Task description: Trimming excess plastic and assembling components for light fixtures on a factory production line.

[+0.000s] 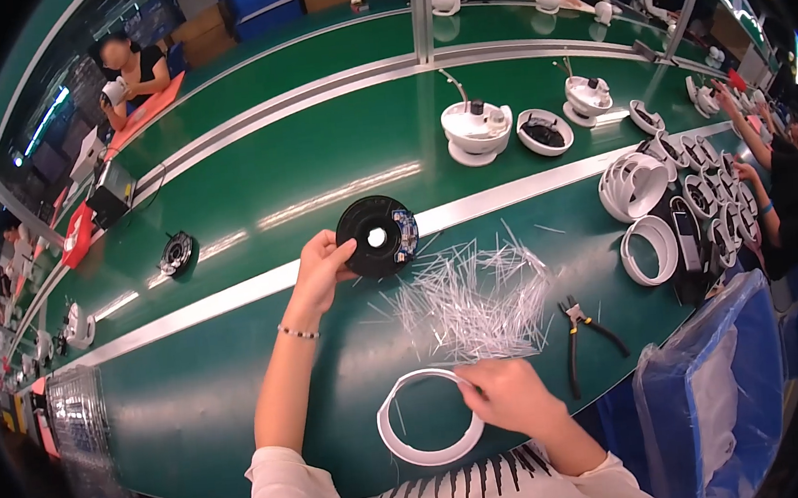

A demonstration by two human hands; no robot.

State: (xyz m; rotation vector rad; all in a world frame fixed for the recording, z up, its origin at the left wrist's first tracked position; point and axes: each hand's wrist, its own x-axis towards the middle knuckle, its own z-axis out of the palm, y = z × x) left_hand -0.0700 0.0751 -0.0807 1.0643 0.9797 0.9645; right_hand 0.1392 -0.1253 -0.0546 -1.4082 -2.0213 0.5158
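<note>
My left hand [323, 267] grips a round black disc [361, 250] by its left edge, thumb on its face. The disc has a hole in the middle and a small circuit board [405, 236] along its right side. My right hand [512, 397] is closed at the upper right rim of a white plastic ring [386, 430] near the table's front edge. Its fingertips are partly hidden, and they seem to pinch the rim. Between and beyond my hands lies a loose heap of thin clear strips [479, 299].
Cutting pliers [575, 338] with black handles lie right of the heap. Stacked white rings [634, 186] and more round parts crowd the right side. White domed housings [477, 131] and a black round part [176, 253] sit on the green belt [317, 176]. A blue bin [715, 392] stands at right.
</note>
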